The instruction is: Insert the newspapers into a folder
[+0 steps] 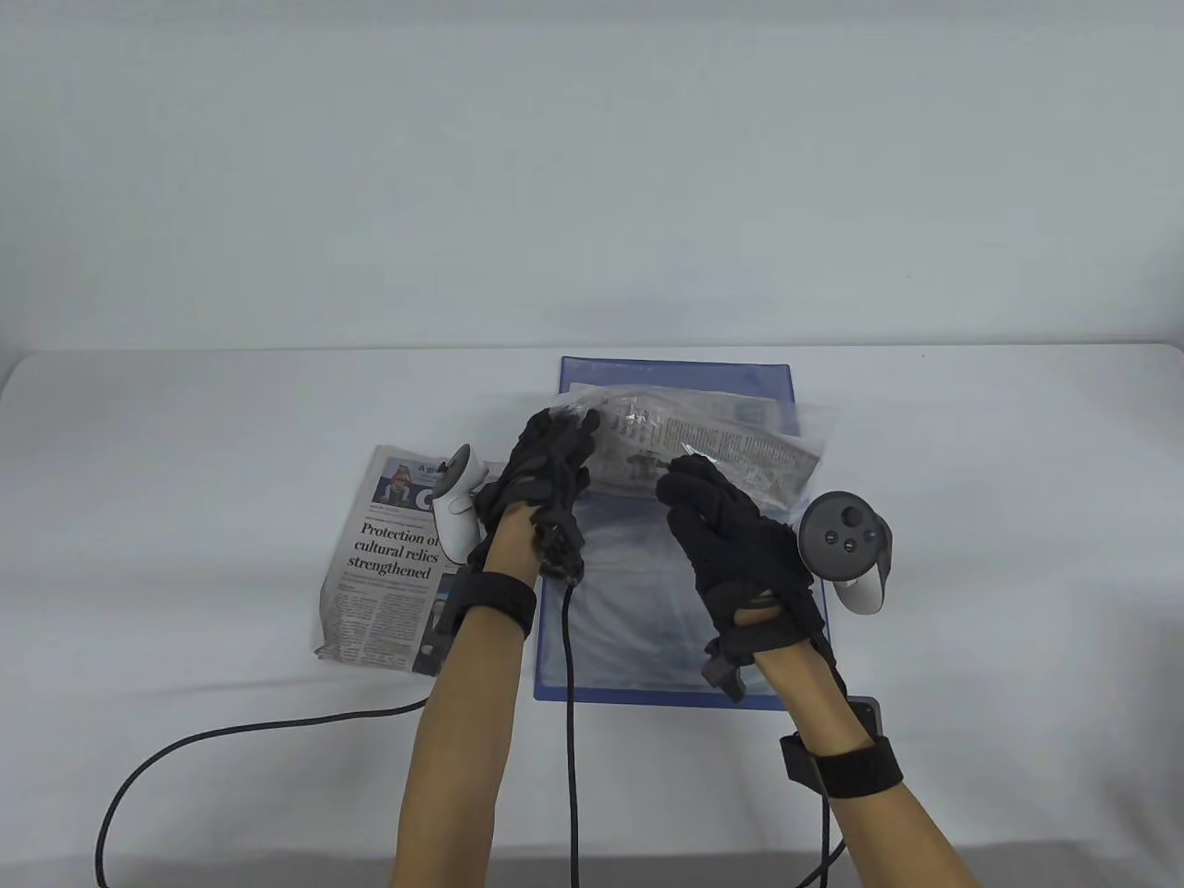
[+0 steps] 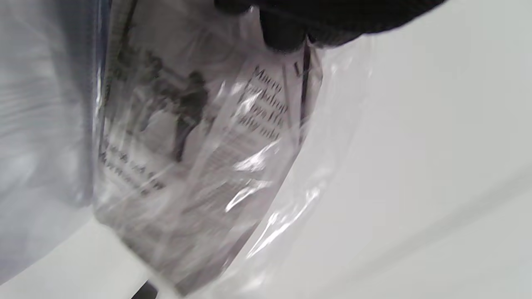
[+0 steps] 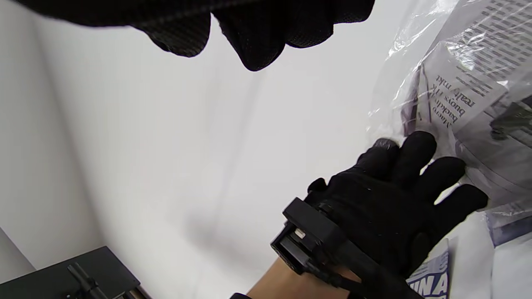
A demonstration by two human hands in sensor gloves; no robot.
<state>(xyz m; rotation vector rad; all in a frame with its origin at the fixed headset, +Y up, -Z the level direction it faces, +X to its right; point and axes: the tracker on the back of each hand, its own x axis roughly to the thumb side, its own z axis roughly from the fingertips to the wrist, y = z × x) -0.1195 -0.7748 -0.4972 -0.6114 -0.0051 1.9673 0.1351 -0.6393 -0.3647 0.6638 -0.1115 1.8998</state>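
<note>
A blue folder [image 1: 592, 689] with a clear plastic cover [image 1: 805, 435] lies mid-table. A folded newspaper [image 1: 731, 439] sits under the raised cover, pushed part way in. My left hand [image 1: 569, 435] grips the cover and paper at their left edge. The right wrist view shows this grip [image 3: 419, 166] on the plastic-wrapped newspaper [image 3: 478, 83]. My right hand [image 1: 680, 467] pinches the cover's near edge at the middle, lifting it. In the left wrist view the newspaper [image 2: 195, 158] shows through the creased plastic below my fingers [image 2: 286, 33]. A second newspaper [image 1: 388, 564] lies flat left of the folder.
The white table [image 1: 185, 462] runs wide on both sides. Black glove cables [image 1: 231, 735] loop over the front left of the table. A dark device [image 3: 75, 274] sits at the table's near edge.
</note>
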